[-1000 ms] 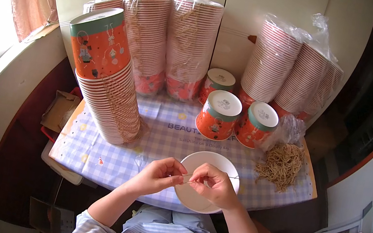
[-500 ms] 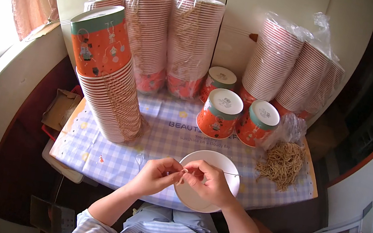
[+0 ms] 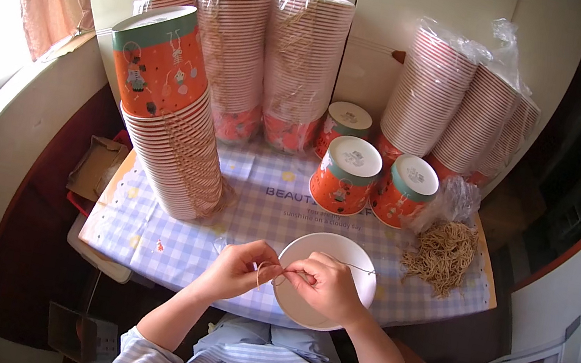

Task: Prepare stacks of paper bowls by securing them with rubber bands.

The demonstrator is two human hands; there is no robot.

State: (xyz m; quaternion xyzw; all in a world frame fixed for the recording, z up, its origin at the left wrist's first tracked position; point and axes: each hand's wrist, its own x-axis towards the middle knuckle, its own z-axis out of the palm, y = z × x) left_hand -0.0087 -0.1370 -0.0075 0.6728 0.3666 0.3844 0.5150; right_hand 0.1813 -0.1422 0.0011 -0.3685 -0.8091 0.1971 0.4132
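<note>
A thin tan string (image 3: 260,276) runs between my two hands. My left hand (image 3: 238,273) pinches it, with a small loop hanging by the thumb and index finger. Fingertips pressed together, my right hand (image 3: 323,285) grips the string close beside the left. A strand trails out past the right hand over a white round container (image 3: 310,245), whose open mouth faces up beneath that hand. Its lower part is partly hidden by the hand. At the right lies a tangled pile of tan strings (image 3: 443,259).
A tall nested stack of paper buckets (image 3: 172,154) leans at the left. Bagged bucket stacks (image 3: 304,61) and more bagged stacks (image 3: 429,89) stand behind. Upside-down orange buckets (image 3: 345,179) sit mid-table beside a crumpled plastic bag (image 3: 448,204). A checked cloth (image 3: 163,256) covers the table.
My fingertips have shifted slightly along the string, the left hand a little leftward. A loop now shows more clearly below the left thumb. The buckets and string pile stay put.
</note>
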